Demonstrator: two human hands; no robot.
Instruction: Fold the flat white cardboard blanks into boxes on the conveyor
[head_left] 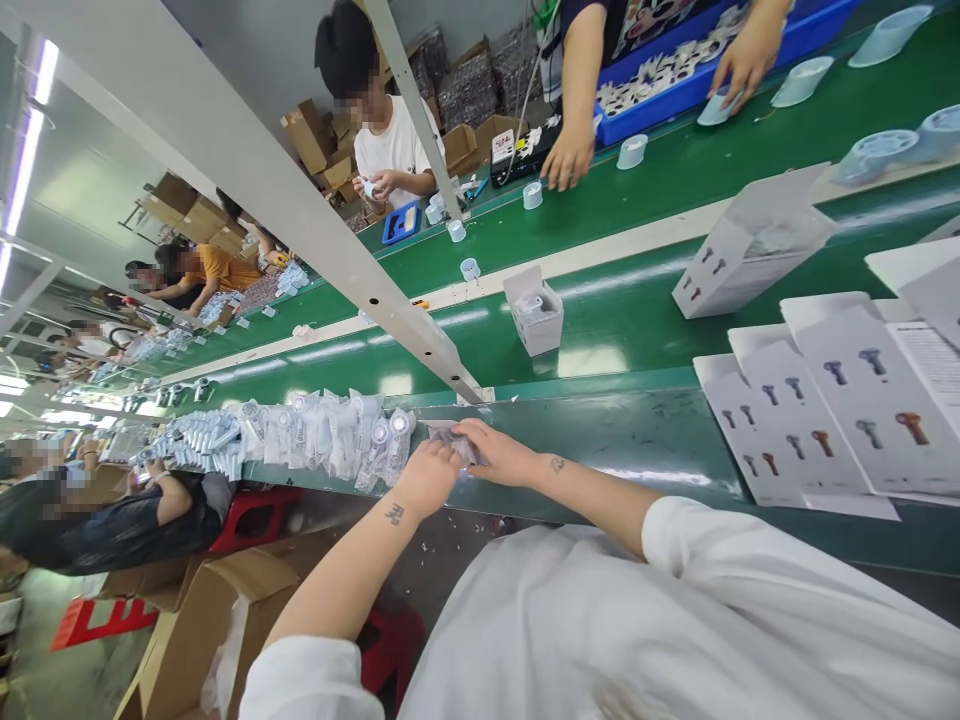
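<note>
My left hand and my right hand are close together over the near edge of the work surface. Between them, the fingers of both are closed around a pale, clear-plastic packet, largely hidden, so its contents cannot be made out. Just left of my hands, bagged handheld devices with round ends lie in a row. Beyond my hands, an open white box stands upright on the green belt, with a bagged item showing inside.
A metal post rises just beyond my hands. Flat printed cartons overlap at the right, near another open box. Across the belt, a co-worker's hands handle pale cups beside a blue tray. Below left stands a cardboard box.
</note>
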